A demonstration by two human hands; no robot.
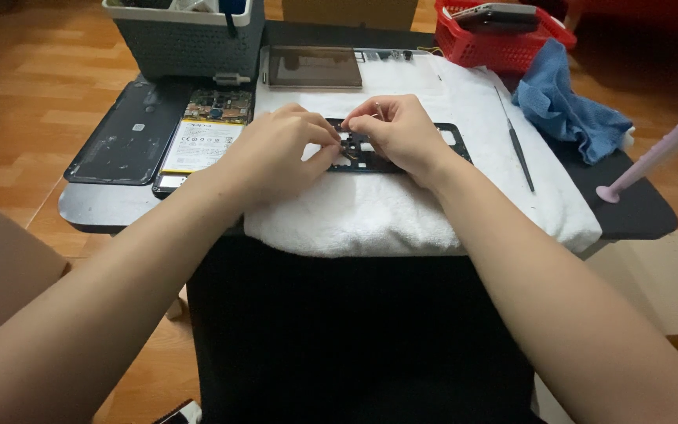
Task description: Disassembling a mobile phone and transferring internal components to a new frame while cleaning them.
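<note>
— What do you have closest to you?

— My two forearms reach in over the near edge of the worktop (96, 212), across a white towel (402, 212) spread along that edge. My left hand (280, 149) and right hand (398, 129) meet over the middle of the towel, on a black phone frame (453, 141) lying flat there.

— How are the hands set?

— The left hand is curled, thumb and fingertips pinched at the frame's left end. The right hand is curled too, its fingertips pressed together just above the frame. Whether either one nips a small part between the fingers I cannot tell; they hide it.

— And around them?

— Right of the frame, a thin dark tool (519, 149) lies on the towel, pointing toward the far edge. At the left edge sits an opened phone (202, 141) showing its battery and circuit board, with a dark back cover (123, 133) beside it. A blue cloth (570, 106) is bunched near the right edge, a pale pink stick (657, 153) leaning past it.

— Farther back?

— A phone screen (315, 67) lies at the towel's far end. A grey basket (190, 35) stands at the far left corner, a red basket (500, 43) at the far right.
</note>
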